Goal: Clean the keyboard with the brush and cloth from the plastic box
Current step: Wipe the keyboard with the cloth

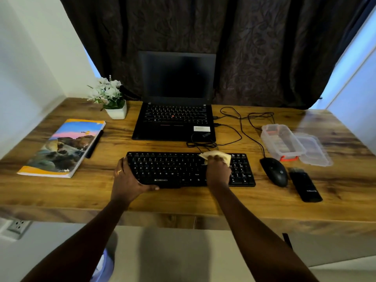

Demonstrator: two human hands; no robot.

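Pale cloth (216,155) sits right of centre on the black keyboard (173,168); black brush (305,185) lies near plastic box (273,146).

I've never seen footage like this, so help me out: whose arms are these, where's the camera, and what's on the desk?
There is no machine: the arms belong to a person wearing a wide-angle camera on the head, looking down at a wooden desk. The left hand grips the left end of the black keyboard. The right hand holds a pale cloth against the keys. To the right lie a mouse, a black brush and an open plastic box with its lid beside it. Also there: a laptop, a book and a potted plant.
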